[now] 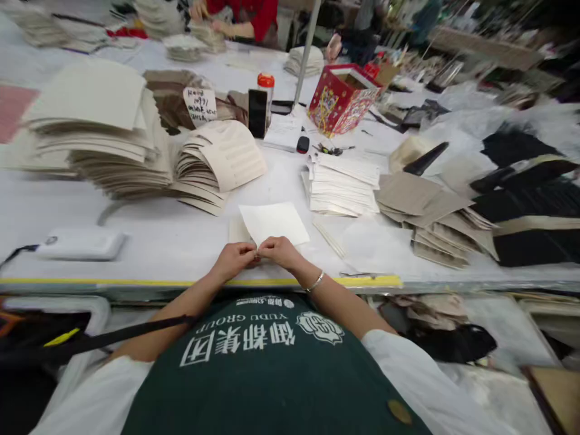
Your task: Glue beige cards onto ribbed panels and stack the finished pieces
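Observation:
Near the table's front edge, my left hand and my right hand meet with fingertips pinched together. They grip the near corner of a thin white sheet, whose far side fans out away from me. Under its left side shows a beige piece; whether my left fingers also hold that piece I cannot tell. My fingers cover the pinched corner. Just beyond, to the right, lies a stack of white pieces. A pile of curved beige panels rests beyond on the left.
Tall beige stacks stand at the left, with a white device nearer me. Behind are a phone, an orange-capped bottle, a red box and a metal pole. Grey-beige pieces and black material lie right. A co-worker in red sits opposite.

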A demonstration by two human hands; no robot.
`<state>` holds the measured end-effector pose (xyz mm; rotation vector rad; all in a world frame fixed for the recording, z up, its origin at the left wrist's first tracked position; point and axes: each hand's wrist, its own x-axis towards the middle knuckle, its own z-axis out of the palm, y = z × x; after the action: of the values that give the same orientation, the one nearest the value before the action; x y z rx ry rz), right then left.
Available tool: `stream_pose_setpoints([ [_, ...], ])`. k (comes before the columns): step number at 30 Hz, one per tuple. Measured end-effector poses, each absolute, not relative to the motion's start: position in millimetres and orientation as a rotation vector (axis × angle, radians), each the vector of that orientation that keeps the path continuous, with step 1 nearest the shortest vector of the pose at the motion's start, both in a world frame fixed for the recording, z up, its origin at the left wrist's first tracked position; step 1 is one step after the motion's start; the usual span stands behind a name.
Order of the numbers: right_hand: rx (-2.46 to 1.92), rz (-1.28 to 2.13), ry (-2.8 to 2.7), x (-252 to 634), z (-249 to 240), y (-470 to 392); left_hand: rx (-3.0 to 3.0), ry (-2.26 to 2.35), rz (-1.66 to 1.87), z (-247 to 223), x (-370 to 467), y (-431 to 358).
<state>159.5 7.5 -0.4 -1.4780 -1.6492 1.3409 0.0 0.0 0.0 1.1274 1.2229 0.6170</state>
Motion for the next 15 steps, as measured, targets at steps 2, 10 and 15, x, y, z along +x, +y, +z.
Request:
stream_pose_setpoints([
  [2, -1.472, 1.352, -1.636, 160, 0, 7, 1.081, 1.221, 0.618, -1, -1, 0],
  [10, -1.465, 1.467, -1.405, 158, -7, 7, 0.896, 1.180, 0.630, 0, 4, -1],
  [15, -1.333, 1.672, -1.073, 172, -1, 13, 0.922, 1.194, 0.576, -3, -7, 2],
])
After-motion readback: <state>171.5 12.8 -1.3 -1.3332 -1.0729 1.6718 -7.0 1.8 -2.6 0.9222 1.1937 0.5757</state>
